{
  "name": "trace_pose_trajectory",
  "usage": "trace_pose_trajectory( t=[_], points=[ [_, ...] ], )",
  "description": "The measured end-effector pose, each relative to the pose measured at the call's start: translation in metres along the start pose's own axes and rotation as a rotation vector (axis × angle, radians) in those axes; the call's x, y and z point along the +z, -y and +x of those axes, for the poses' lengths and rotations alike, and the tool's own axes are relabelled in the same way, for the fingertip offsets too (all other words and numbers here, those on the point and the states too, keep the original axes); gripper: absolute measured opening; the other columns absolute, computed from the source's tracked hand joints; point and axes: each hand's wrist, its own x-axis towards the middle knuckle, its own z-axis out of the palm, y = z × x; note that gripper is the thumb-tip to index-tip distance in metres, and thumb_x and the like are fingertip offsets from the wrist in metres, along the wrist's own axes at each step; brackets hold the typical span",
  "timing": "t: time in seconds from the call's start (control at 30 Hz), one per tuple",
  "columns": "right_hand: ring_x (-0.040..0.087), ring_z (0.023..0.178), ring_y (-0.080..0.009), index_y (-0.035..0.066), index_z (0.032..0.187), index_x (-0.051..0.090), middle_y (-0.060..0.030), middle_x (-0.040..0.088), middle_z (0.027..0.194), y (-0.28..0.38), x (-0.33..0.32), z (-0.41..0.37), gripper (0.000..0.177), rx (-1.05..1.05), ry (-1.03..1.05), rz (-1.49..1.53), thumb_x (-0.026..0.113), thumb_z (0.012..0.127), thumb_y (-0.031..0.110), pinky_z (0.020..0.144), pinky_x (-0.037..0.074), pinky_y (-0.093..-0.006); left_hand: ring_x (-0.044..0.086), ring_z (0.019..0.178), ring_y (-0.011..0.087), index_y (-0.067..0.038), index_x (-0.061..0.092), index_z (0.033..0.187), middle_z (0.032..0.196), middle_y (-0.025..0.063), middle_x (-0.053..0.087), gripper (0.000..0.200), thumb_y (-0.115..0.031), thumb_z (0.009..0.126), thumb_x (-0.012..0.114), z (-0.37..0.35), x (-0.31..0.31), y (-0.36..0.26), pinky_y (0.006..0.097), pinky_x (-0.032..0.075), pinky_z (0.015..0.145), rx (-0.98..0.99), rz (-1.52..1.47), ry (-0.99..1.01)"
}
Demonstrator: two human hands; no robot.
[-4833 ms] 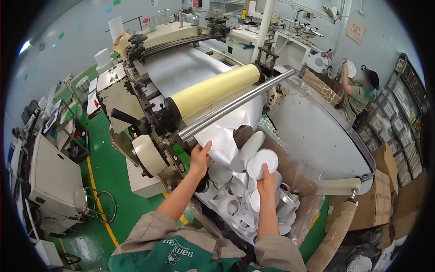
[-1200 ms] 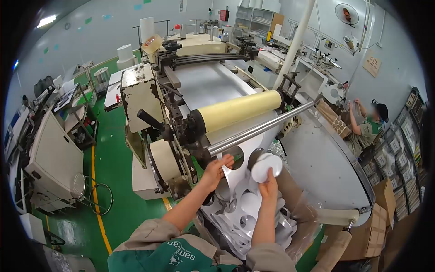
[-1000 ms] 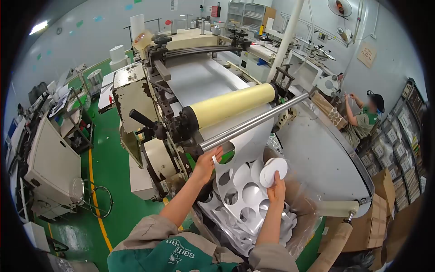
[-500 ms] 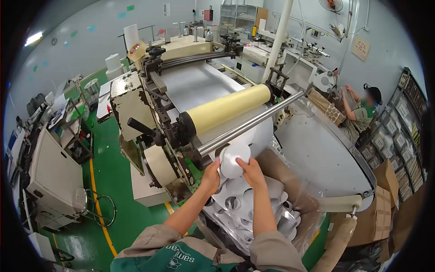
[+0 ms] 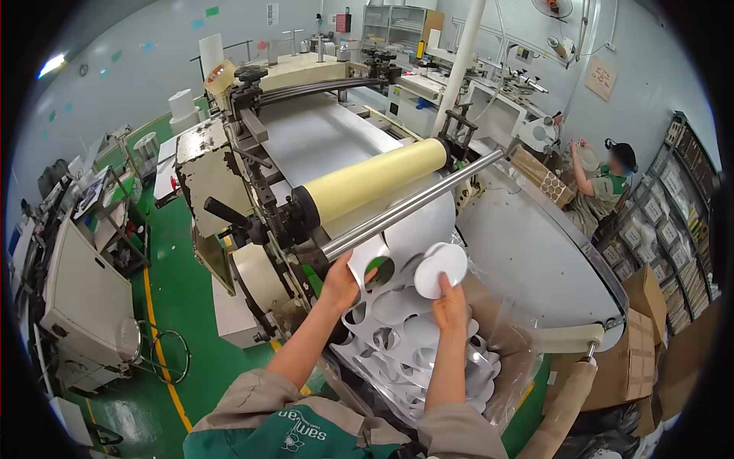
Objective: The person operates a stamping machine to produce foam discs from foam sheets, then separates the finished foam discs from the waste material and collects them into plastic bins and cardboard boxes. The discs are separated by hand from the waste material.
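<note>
In my right hand (image 5: pixel 449 307) are a few round white discs (image 5: pixel 445 268), overlapping, with the thumb across the top one. My left hand (image 5: pixel 341 284) grips the left edge of the white punched sheet (image 5: pixel 368 251), and its fingertips show through a round hole. That sheet hangs down from beneath a steel bar (image 5: pixel 413 205) and a yellow roller (image 5: pixel 378 182). Below both hands, crumpled punched waste sheet (image 5: pixel 394 359) fills a clear plastic bag (image 5: pixel 511 348).
The machine's side frame (image 5: pixel 206 172) and black handle (image 5: pixel 223 210) stand at left. A large grey panel (image 5: pixel 527 245) slopes at right, near a wrapped roll (image 5: pixel 566 405) and cardboard boxes (image 5: pixel 638 352). A co-worker (image 5: pixel 608 183) sits at the far right.
My left hand has left the discs and moved to the sheet's edge. My right hand has carried the discs right, away from the left hand. The view has shifted slightly.
</note>
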Motion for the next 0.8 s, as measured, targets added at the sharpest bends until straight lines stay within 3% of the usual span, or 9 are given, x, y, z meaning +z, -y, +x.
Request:
trace_pose_trajectory(
  t=[0.13,0.17,0.27,0.37,0.47,0.53,0.57,0.7,0.8],
  points=[
    [0.054,0.101,-0.0180,-0.001,0.119,0.043,-0.0092,0.054,0.111,-0.005,0.046,0.008,0.042,0.090,0.215,-0.238,0.059,0.080,0.001,0.087,0.043,-0.0293,0.057,0.093,0.0168,-0.006,0.053,0.108,0.103,0.0050,0.059,0.026,-0.021,0.086,0.055,0.004,-0.018,0.022,0.0330,0.047,0.079,0.125,0.179,-0.071],
    [0.054,0.097,-0.0193,-0.005,0.118,0.043,-0.0128,0.056,0.107,-0.012,0.056,0.011,0.046,0.053,0.226,-0.303,0.063,0.078,0.006,0.084,0.043,-0.0299,0.059,0.085,0.0142,-0.005,0.056,0.100,0.095,0.0041,0.061,0.021,-0.020,0.086,0.057,0.002,-0.019,0.029,0.0297,0.048,0.074,0.162,0.222,-0.082],
    [0.055,0.092,-0.0173,-0.007,0.114,0.046,-0.0114,0.057,0.102,-0.023,0.056,0.029,0.049,0.151,0.317,-0.670,0.066,0.075,0.015,0.079,0.044,-0.0277,0.059,0.086,0.0137,-0.003,0.056,0.099,0.096,0.0055,0.061,0.019,-0.019,0.089,0.051,-0.013,-0.019,0.041,0.0297,0.049,0.076,0.145,0.302,-0.081],
    [0.055,0.092,-0.0176,-0.008,0.113,0.047,-0.0118,0.057,0.103,-0.017,0.047,0.024,0.048,0.283,0.330,-0.674,0.067,0.075,0.014,0.079,0.044,-0.0272,0.059,0.086,0.0126,-0.002,0.055,0.101,0.097,0.0053,0.061,0.021,-0.019,0.090,0.050,-0.014,-0.028,0.039,0.0292,0.048,0.076,0.119,0.344,-0.002],
    [0.053,0.100,-0.0209,-0.005,0.117,0.044,-0.0126,0.053,0.111,-0.036,-0.004,0.032,0.041,0.213,0.084,0.001,0.060,0.083,0.011,0.086,0.044,-0.0348,0.055,0.102,0.0178,0.001,0.050,0.113,0.108,0.0096,0.058,0.032,-0.019,0.088,0.051,-0.019,-0.012,0.029,0.0292,0.045,0.083,0.106,0.404,0.029],
    [0.050,0.106,-0.0227,-0.002,0.120,0.041,-0.0116,0.050,0.116,-0.017,-0.016,0.025,0.040,0.091,-0.138,0.305,0.056,0.086,0.011,0.090,0.043,-0.0394,0.056,0.096,0.0150,0.000,0.052,0.112,0.107,0.0089,0.058,0.032,-0.021,0.087,0.053,-0.016,-0.004,0.022,0.0276,0.045,0.080,0.144,0.383,-0.076],
    [0.048,0.110,-0.0244,-0.001,0.122,0.039,-0.0107,0.049,0.119,-0.009,-0.024,0.023,0.042,0.082,-0.132,0.285,0.055,0.086,0.013,0.093,0.042,-0.0408,0.056,0.093,0.0135,-0.001,0.053,0.111,0.106,0.0086,0.058,0.033,-0.022,0.086,0.054,-0.013,-0.002,0.018,0.0268,0.045,0.078,0.162,0.374,-0.126],
    [0.049,0.106,-0.0216,-0.004,0.121,0.040,-0.0113,0.049,0.118,0.017,-0.012,0.006,0.044,-0.004,-0.052,-0.099,0.057,0.084,0.011,0.090,0.041,-0.0344,0.048,0.114,0.0216,0.009,0.041,0.119,0.116,0.0155,0.052,0.041,-0.018,0.088,0.048,0.007,-0.011,-0.004,0.0321,0.043,0.091,0.179,0.287,-0.111],
    [0.053,0.097,-0.0191,-0.006,0.116,0.046,-0.0111,0.055,0.108,0.019,0.023,0.004,0.042,-0.085,0.034,-0.307,0.061,0.080,0.010,0.086,0.041,-0.0292,0.052,0.104,0.0188,0.001,0.045,0.115,0.114,0.0090,0.053,0.036,-0.021,0.088,0.047,0.016,-0.020,-0.005,0.0335,0.040,0.092,0.223,0.222,-0.052]
  ],
)
